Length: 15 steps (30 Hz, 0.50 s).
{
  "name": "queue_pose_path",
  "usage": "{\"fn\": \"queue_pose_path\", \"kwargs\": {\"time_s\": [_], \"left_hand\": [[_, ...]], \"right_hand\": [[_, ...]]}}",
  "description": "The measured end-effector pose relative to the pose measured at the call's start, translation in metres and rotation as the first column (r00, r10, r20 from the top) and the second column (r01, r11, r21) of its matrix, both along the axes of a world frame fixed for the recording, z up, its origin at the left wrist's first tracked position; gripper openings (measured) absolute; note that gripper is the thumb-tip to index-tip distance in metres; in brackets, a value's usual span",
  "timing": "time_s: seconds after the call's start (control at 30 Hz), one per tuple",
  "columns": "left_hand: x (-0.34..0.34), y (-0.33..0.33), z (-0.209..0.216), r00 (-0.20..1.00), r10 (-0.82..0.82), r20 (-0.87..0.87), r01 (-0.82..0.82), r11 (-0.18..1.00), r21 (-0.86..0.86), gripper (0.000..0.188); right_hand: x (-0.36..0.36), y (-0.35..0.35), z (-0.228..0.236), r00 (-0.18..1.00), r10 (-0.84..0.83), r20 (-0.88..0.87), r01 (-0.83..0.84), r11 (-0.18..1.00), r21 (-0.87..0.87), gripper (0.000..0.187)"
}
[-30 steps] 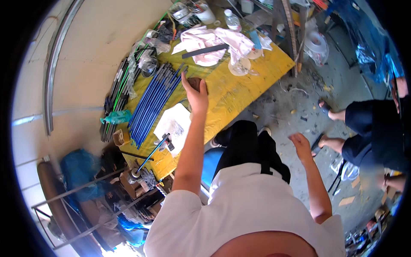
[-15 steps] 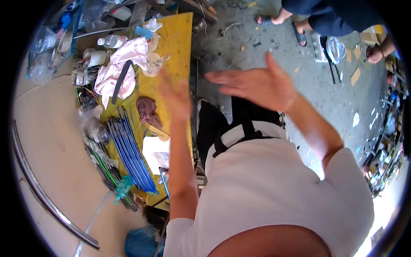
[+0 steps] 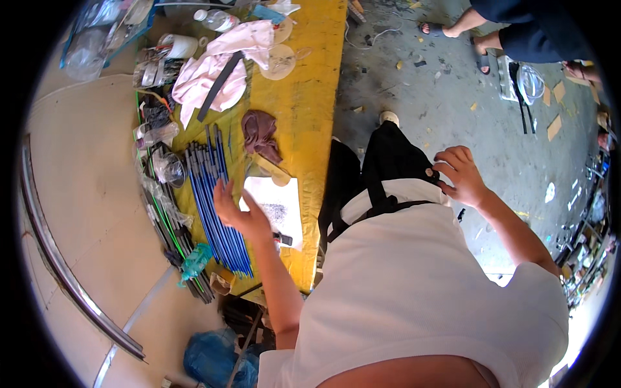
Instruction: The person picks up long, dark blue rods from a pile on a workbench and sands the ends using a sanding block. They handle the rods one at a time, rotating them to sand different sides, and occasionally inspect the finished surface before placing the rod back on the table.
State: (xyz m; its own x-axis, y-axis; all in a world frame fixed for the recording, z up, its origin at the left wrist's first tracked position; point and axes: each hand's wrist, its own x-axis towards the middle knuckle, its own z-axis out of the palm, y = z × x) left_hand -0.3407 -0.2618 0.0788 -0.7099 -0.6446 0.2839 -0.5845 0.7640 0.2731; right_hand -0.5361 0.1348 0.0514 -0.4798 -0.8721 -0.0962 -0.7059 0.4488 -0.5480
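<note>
My left hand (image 3: 242,213) reaches over the yellow table with its fingers apart and nothing in them. It hovers at the edge of a bundle of blue rods (image 3: 217,220) with dark ends. Beside it, a white sheet (image 3: 284,202) with a dark smudge lies on the table, and a small dark object (image 3: 283,238) rests on its near edge. My right hand (image 3: 464,178) is at my right hip by the black trousers (image 3: 394,155), fingers bent but apart, holding nothing that shows. Whether its fingertips touch the cloth is hard to tell.
On the yellow table (image 3: 317,97) lie a brown cloth (image 3: 260,132), a pink cloth (image 3: 223,84) with a black strip (image 3: 220,87), and a bottle (image 3: 217,21). A blue bag (image 3: 210,359) sits below. Another person's feet (image 3: 482,55) stand on the floor at far right.
Both hands, raised in front of me before, have come apart. The left moved down toward the blue rods; the right dropped to my hip. The view has shifted, showing the table farther right.
</note>
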Motion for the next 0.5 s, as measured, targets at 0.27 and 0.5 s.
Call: {"fn": "queue_pose_path", "kwargs": {"time_s": [0.27,0.5], "left_hand": [[-0.037,0.033,0.006,0.986,-0.076,-0.149,0.102,0.978,0.182,0.023],[-0.056,0.053,0.004,0.981,-0.148,-0.129,0.165,0.977,0.133,0.023]], "right_hand": [[-0.006,-0.031,-0.001,0.987,0.036,-0.154,-0.051,0.994,-0.093,0.044],[-0.027,-0.037,0.012,0.923,0.125,-0.365,-0.166,0.983,-0.084,0.025]]}}
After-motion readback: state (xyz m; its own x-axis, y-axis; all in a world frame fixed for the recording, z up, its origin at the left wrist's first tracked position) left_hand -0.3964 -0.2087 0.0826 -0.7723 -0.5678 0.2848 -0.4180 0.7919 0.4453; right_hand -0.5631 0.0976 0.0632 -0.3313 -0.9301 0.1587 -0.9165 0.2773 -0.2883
